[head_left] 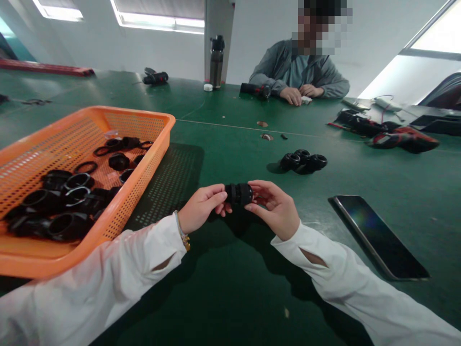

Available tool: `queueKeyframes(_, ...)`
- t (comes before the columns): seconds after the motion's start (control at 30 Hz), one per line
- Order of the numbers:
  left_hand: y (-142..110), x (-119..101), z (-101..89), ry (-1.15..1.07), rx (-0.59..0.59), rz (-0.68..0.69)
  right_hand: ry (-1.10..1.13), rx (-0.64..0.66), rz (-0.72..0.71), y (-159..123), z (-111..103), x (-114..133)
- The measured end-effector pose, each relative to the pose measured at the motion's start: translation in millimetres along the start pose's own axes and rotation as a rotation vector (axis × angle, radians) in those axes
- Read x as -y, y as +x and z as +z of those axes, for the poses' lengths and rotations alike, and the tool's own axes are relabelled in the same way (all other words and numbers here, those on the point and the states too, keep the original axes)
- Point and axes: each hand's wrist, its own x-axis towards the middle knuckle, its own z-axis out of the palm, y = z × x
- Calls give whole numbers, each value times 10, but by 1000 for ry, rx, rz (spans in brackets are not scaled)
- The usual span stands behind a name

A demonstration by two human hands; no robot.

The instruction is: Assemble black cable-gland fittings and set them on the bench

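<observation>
Gripping black fitting (239,193) at both ends, left fingers (216,198) and right fingers (260,207) closed round it | fitting whole-looking, tightness unclear | more parts (77,202) lying in orange basket (144,180)

A green tabletop (230,298) is crossed by a thin pale seam and marked by two small roundish patches near its middle. Its left side is occupied by an orange perforated basket (168,126). On the right, a dark phone (382,235) is laid flat, with a cluster of black ring-shaped parts (302,161) placed beyond it, towards the middle. Farther back, a small black piece (284,136), a bottle (216,65) standing upright and a small white object (208,87) beside it are seen
</observation>
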Motion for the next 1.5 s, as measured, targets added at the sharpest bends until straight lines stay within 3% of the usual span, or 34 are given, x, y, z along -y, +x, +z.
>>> queueKeyframes(0.63,-3,13,-13,-67,12,-19,-69,-9,38,-9,-46,0)
queueKeyframes(1.03,7,27,-14,-58,23,-10,-94,-46,-54,0,-35,30)
queueKeyframes(1.5,5,30,-24,-34,39,9,-11,-12,-35,11,-48,-13)
